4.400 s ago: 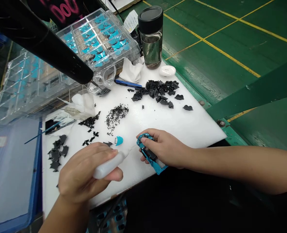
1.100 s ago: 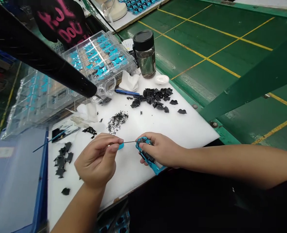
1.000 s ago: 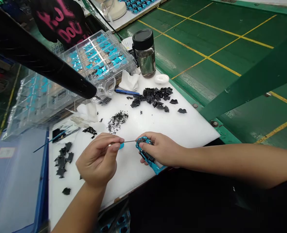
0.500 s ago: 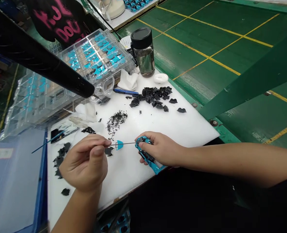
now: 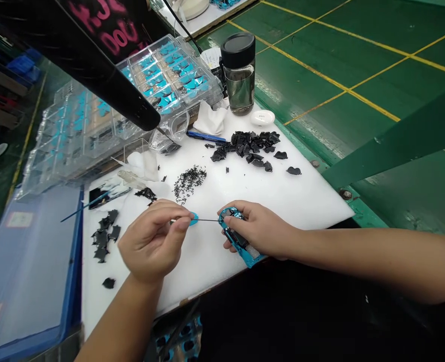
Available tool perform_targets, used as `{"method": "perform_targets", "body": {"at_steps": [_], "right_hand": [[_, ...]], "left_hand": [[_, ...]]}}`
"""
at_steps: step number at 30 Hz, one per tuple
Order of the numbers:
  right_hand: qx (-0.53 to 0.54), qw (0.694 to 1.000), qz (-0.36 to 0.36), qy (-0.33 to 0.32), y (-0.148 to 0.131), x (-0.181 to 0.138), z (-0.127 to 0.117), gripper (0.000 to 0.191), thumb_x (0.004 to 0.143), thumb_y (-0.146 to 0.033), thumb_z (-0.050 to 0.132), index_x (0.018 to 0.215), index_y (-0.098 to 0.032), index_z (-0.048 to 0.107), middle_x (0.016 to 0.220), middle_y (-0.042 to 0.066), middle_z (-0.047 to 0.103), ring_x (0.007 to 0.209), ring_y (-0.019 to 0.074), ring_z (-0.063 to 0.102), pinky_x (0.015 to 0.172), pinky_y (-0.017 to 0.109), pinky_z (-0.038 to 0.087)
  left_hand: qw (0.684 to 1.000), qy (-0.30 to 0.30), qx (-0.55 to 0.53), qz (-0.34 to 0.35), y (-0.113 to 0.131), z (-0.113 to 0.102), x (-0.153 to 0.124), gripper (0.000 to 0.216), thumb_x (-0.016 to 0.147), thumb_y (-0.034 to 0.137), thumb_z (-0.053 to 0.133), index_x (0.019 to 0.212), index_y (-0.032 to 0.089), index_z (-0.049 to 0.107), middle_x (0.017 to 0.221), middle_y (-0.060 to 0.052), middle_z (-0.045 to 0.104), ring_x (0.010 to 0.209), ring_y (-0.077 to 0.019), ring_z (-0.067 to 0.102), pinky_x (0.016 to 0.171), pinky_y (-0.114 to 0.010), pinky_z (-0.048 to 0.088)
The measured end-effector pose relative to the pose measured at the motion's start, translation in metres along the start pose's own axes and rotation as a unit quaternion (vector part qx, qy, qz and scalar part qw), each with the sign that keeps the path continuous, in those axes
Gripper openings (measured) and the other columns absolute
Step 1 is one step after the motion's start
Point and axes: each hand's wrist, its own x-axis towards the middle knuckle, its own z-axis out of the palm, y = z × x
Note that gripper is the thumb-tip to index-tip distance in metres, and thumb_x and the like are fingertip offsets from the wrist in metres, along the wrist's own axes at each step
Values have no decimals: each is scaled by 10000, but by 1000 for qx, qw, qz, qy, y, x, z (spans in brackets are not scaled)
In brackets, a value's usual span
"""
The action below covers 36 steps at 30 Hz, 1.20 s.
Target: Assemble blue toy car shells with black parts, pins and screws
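Observation:
My right hand (image 5: 258,229) grips a shiny blue toy car body (image 5: 241,241) with black inner parts, resting it near the front edge of the white foam pad (image 5: 245,191). My left hand (image 5: 152,241) is closed in a pinch on a thin dark needle tool (image 5: 207,219), whose tip reaches the front of the car body. A small blue part (image 5: 194,218) lies on the pad just beyond my left fingertips, partly hidden by them.
Loose black parts lie in a pile (image 5: 252,146), tiny black pins (image 5: 188,178) at mid-pad, more black pieces (image 5: 104,234) at left. Clear trays of blue parts (image 5: 170,80), a dark-lidded jar (image 5: 239,73), a white earbud case (image 5: 262,117), a blue pen (image 5: 207,136), a blue bin (image 5: 26,271).
Earlier my left hand held a white squeeze bottle; now it pinches the needle tool. In the last half second it moved back right toward the car body. My right hand stayed put.

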Motion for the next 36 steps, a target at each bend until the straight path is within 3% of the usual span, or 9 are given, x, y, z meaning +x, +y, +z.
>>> {"method": "perform_targets", "body": {"at_steps": [8, 17, 24, 29, 34, 36], "right_hand": [[7, 1000, 7, 2, 0, 0, 0, 95, 970, -276, 485, 1003, -214, 549, 846, 29, 627, 769, 242, 723, 620, 316, 602], [6, 1000, 25, 13, -6, -2, 2, 108, 940, -299, 538, 993, -206, 554, 835, 36, 650, 739, 202, 713, 600, 260, 586], [0, 1000, 20, 5, -5, -2, 0, 101, 959, -295, 500, 981, -213, 556, 854, 36, 646, 763, 224, 718, 622, 300, 596], [2, 1000, 22, 8, -5, -2, 0, 91, 953, -288, 505, 985, -222, 560, 849, 27, 653, 752, 214, 717, 625, 302, 598], [-4, 1000, 21, 7, -4, -2, 0, 115, 948, -316, 526, 1002, -220, 560, 844, 33, 655, 746, 209, 716, 609, 280, 594], [-1, 1000, 21, 7, -4, -2, 0, 109, 951, -309, 518, 1001, -222, 561, 843, 30, 653, 746, 210, 718, 612, 284, 595]], "left_hand": [[999, 48, -11, 11, -3, -1, 2, 8, 806, 173, 702, 809, 169, 708, 624, -29, 662, 579, -159, 608, 530, -307, 479], [1000, 12, 15, 0, 1, 0, 0, 20, 808, 165, 700, 823, 178, 704, 656, -36, 680, 575, -156, 614, 532, -311, 483], [1000, -19, 15, -3, 3, -2, 1, 55, 803, 138, 699, 840, 179, 701, 670, -41, 678, 602, -169, 625, 550, -322, 489], [1000, 13, -13, -3, 1, -1, 1, 29, 806, 133, 695, 822, 155, 708, 645, -50, 666, 577, -165, 615, 537, -322, 478], [1000, -8, 25, -1, 2, -1, 1, 38, 805, 158, 704, 831, 185, 695, 662, -36, 672, 591, -164, 620, 550, -322, 486], [999, 9, 41, 10, 2, -1, 1, 23, 810, 178, 701, 827, 190, 693, 654, -32, 667, 582, -162, 615, 543, -320, 480]]}}
